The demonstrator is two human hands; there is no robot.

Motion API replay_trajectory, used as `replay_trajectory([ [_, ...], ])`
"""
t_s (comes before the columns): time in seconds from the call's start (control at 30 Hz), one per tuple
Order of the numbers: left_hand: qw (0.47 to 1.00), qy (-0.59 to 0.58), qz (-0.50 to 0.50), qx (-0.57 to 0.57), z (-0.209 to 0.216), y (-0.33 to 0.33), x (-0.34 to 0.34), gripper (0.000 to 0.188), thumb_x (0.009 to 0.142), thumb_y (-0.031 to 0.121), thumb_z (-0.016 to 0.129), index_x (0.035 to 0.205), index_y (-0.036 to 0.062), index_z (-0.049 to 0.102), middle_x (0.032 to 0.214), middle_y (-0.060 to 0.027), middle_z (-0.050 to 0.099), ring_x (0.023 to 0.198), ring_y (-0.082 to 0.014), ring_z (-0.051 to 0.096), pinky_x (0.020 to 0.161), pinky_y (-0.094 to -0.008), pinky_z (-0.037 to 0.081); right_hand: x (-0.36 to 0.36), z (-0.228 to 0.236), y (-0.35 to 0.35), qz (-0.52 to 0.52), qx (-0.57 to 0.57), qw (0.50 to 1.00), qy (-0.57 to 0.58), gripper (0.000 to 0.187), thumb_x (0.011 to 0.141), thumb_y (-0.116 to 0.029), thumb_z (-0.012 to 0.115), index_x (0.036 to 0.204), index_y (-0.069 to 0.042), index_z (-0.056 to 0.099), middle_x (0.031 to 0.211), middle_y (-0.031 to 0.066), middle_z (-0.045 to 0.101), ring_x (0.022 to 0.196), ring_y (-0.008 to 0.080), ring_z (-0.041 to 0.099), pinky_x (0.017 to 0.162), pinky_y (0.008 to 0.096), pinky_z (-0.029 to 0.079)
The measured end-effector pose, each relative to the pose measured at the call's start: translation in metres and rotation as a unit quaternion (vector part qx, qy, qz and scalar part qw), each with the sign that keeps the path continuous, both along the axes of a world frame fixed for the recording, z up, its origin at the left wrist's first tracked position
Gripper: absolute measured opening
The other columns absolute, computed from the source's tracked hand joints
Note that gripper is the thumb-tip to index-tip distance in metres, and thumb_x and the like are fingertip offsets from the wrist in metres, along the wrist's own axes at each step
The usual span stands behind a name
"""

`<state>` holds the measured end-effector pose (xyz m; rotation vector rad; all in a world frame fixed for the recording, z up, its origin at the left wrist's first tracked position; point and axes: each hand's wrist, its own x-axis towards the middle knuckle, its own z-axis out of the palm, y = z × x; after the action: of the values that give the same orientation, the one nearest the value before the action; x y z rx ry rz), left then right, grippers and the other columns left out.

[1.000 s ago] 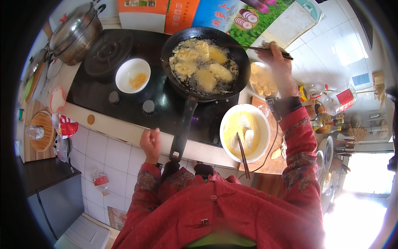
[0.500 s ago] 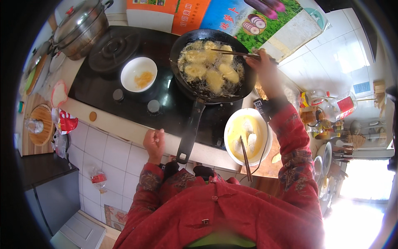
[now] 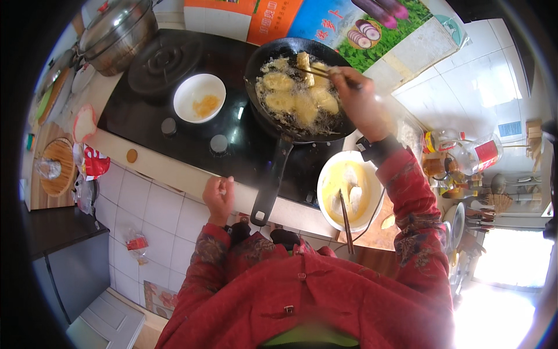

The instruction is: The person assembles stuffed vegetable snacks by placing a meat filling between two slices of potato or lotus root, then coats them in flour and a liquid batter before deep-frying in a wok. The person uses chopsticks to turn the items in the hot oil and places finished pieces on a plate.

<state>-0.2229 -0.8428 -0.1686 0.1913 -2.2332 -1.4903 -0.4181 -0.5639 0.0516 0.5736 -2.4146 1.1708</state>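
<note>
My right hand (image 3: 361, 104) grips a pair of dark chopsticks (image 3: 318, 73) over a black frying pan (image 3: 334, 53). Their tips hold a battered piece (image 3: 304, 65), tipped up on its edge above the bubbling oil. Several other pale yellow battered pieces (image 3: 278, 81) fry around it. Close to the counter's front edge, my left hand (image 3: 218, 195) is curled closed with nothing visible in it, left of the pan's handle (image 3: 272, 186). A white bowl of yellow batter (image 3: 323, 203) stands right of the handle. Whitish pieces and another pair of chopsticks (image 3: 347, 224) rest in it.
On the black cooktop (image 3: 139, 119) a white bowl (image 3: 181, 107) holds a little yellowish food. A steel pot (image 3: 119, 43) stands far left. Printed cardboard (image 3: 256, 23) lines the back. Bottles and a jar (image 3: 479, 152) stand at the right. A cord hangs beside the batter bowl.
My right hand has moved left and slightly down over the pan. One battered piece, formerly among the others, is now lifted on edge by the chopsticks. My left hand stays near the counter edge.
</note>
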Motion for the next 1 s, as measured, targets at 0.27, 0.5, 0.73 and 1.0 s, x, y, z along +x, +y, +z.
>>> replay_trajectory([
  [0.27, 1.0, 0.01, 0.003, -0.002, 0.001, 0.001, 0.0, 0.019, 0.082, 0.012, 0.069, 0.072, 0.0058, 0.055, 0.063, -0.0041, 0.048, 0.056, -0.018, 0.047, 0.052, -0.0304, 0.039, 0.047, 0.048, -0.006, 0.103, 0.219, 0.97, 0.006, 0.023, 0.086, -0.005, 0.062, 0.108, -0.008, 0.066, 0.108, 0.0137, 0.06, 0.092, 0.0302, 0.063, 0.076, 0.0355, 0.05],
  [0.5, 1.0, 0.019, 0.006, 0.004, -0.001, 0.001, -0.001, 0.018, 0.081, 0.012, 0.07, 0.072, 0.0053, 0.056, 0.063, -0.0043, 0.048, 0.056, -0.0183, 0.047, 0.053, -0.0306, 0.039, 0.059, 0.041, -0.027, 0.236, 0.239, 0.942, -0.024, 0.026, 0.081, 0.0, 0.064, 0.107, -0.004, 0.064, 0.111, 0.0173, 0.056, 0.085, 0.0329, 0.062, 0.07, 0.0362, 0.051],
  [0.73, 1.0, 0.006, 0.006, -0.003, 0.003, 0.001, -0.001, 0.021, 0.082, 0.012, 0.071, 0.071, 0.0054, 0.054, 0.064, -0.0046, 0.049, 0.057, -0.0189, 0.048, 0.053, -0.0313, 0.039, 0.043, 0.029, -0.031, 0.253, 0.197, 0.947, -0.023, 0.027, 0.084, -0.001, 0.063, 0.11, -0.007, 0.065, 0.114, 0.0169, 0.055, 0.097, 0.0297, 0.061, 0.079, 0.0349, 0.05],
  [1.0, 1.0, 0.012, 0.008, 0.006, 0.002, 0.001, -0.001, 0.021, 0.08, 0.011, 0.071, 0.07, 0.0057, 0.054, 0.064, -0.005, 0.048, 0.057, -0.0199, 0.048, 0.053, -0.0314, 0.039, 0.016, 0.044, -0.017, 0.169, 0.027, 0.979, -0.114, 0.017, 0.093, -0.01, 0.059, 0.106, -0.001, 0.066, 0.101, 0.0116, 0.064, 0.088, 0.019, 0.063, 0.079, 0.029, 0.05],
])
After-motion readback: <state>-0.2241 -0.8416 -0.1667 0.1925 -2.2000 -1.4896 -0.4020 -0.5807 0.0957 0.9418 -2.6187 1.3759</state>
